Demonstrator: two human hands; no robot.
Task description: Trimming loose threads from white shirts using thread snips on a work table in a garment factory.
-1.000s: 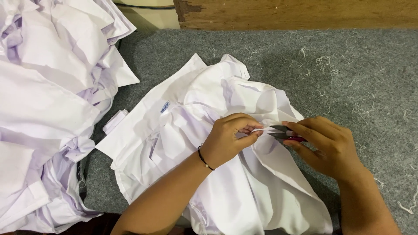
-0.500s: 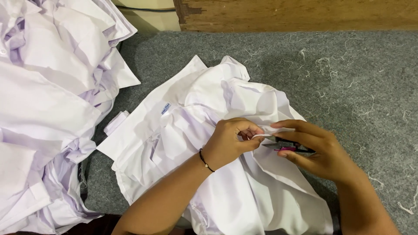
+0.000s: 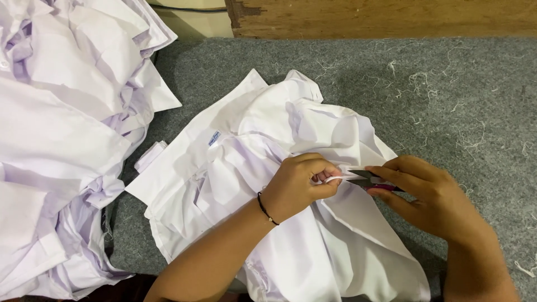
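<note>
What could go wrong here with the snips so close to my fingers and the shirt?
The small snips in the right hand point straight at the left hand, which pinches a bit of the white shirt; a slip might nick a fingertip. The blades lie on bunched cloth, so they may cut fabric. Loose threads on the grey mat may cling to the shirt.

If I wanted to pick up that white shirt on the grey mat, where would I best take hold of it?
Probably at the collar end of the white shirt, coming from the far side of the grey mat. That edge lies flat and free. The nearer middle is bunched, pinched by the left hand, and the right hand holds small snips there.
</note>
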